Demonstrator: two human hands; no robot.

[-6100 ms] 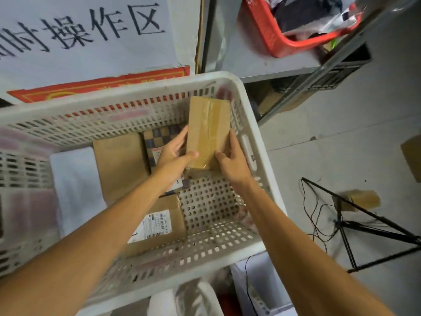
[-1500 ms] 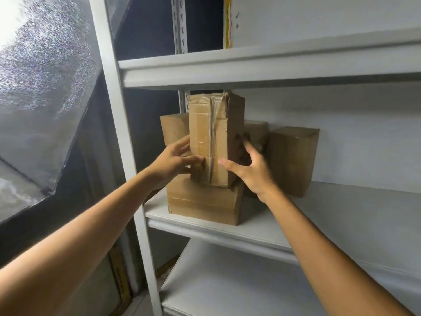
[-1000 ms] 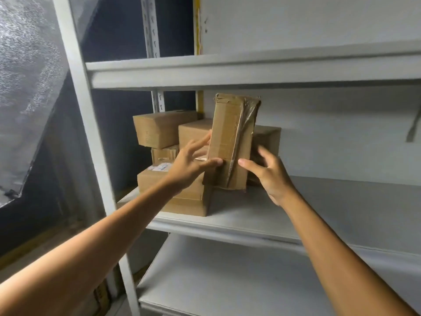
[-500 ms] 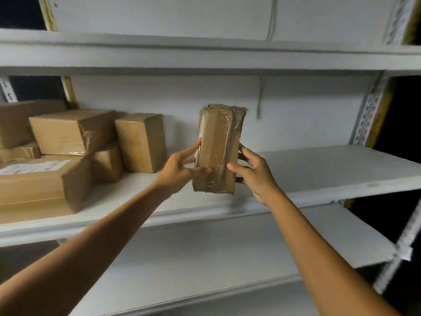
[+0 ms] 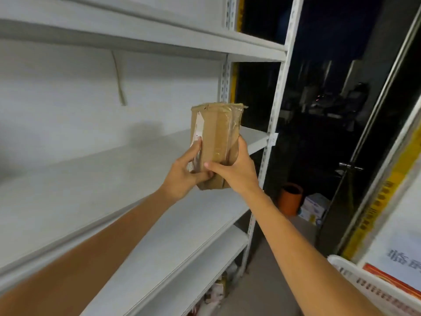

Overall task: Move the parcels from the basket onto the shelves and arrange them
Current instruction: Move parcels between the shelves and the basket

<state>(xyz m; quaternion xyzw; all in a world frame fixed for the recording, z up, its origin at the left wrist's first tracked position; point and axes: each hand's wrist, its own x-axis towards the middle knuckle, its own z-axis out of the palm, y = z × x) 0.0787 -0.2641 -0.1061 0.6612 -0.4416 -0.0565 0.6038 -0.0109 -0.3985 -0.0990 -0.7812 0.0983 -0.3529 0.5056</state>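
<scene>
matt brown cardboard parcel (image 5: 217, 142) under glossy tape; shelves (image 5: 114, 169) seemingly painted metal.

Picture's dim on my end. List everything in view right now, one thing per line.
parcel: one, brown taped cardboard, held upright before the shelves, near their right end
shelves: three in view, white, left and centre
cord: one, pale, hanging on the back wall
pot: one, orange, floor right of the shelves
box: one, white and blue, floor beside the pot
basket: one, white, bottom right corner
sign: one, white with yellow edge, far right
left grip: one, bare, holding the parcel's left side
right grip: one, bare, holding the parcel's right side
</scene>
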